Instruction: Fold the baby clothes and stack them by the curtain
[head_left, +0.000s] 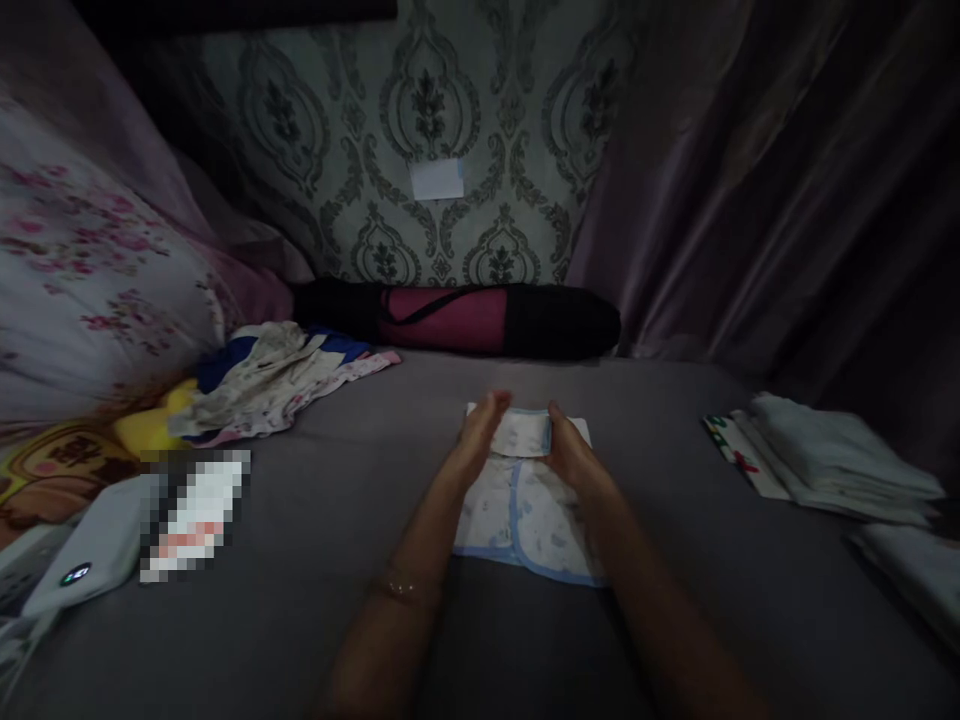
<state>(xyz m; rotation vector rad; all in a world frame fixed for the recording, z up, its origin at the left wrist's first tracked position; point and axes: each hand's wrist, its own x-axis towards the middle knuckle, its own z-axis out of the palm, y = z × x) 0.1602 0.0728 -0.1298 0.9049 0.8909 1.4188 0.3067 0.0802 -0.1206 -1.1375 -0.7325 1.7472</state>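
Note:
A small white baby garment (pixel 551 515) with blue trim and a faint print lies on the bed in front of me. Its far part is folded over into a narrow flap (pixel 523 435). White material (pixel 584 430) shows under its far edge. My left hand (pixel 480 435) is at the flap's left side, fingers stretched out and slightly blurred. At the flap's right edge, my right hand (pixel 568 445) has its fingers closed on the cloth; part of its grip is hidden.
Folded cloths (pixel 840 455) are stacked at the right, with another pile (pixel 919 570) nearer. Crumpled clothes (pixel 281 380), a white power bank (pixel 101 545) and a pixelated item (pixel 199 515) lie left. A black-and-red long bag (pixel 450 318) lies along the wall.

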